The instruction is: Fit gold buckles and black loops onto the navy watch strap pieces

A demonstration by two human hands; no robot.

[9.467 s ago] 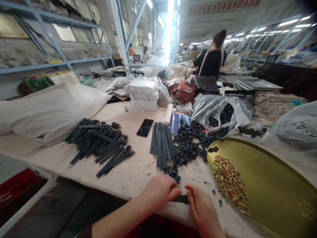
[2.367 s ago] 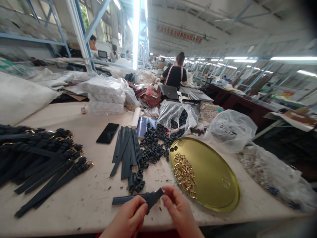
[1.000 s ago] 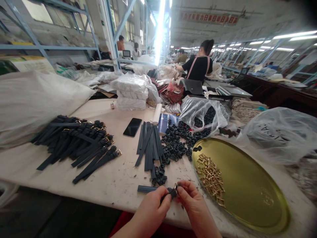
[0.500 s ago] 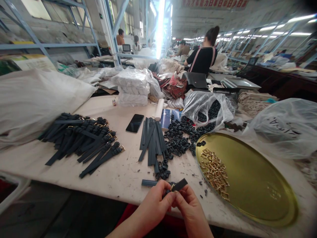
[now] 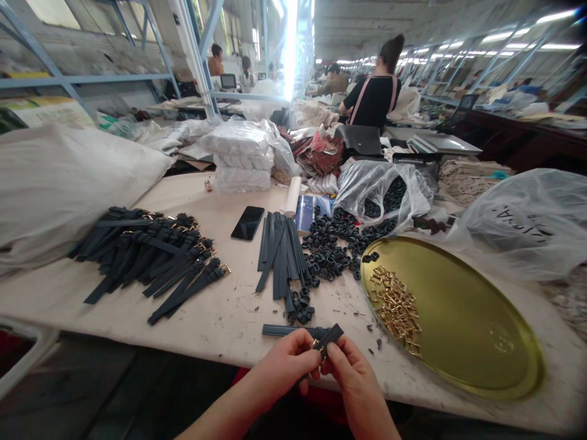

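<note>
My left hand point(image 5: 287, 360) and my right hand point(image 5: 351, 370) meet at the table's near edge, both pinched on one dark strap point(image 5: 293, 330) with a small gold buckle at its folded end. The strap's free length lies flat on the table to the left. Just beyond the hands lies a bundle of plain dark straps point(image 5: 279, 253) and a heap of black loops point(image 5: 334, 247). A round gold tray point(image 5: 468, 318) to the right holds several gold buckles point(image 5: 394, 302).
A pile of finished straps with buckles point(image 5: 151, 256) lies at left, a black phone point(image 5: 248, 222) behind the bundle. Plastic bags point(image 5: 527, 220), wrapped white packs point(image 5: 243, 159) and a large white sack point(image 5: 68, 183) crowd the back. A person in black point(image 5: 373, 91) works further off.
The hands now hold the strap end slightly higher and nearer the table edge, with its tip poking up to the right. The view has tilted down a little.
</note>
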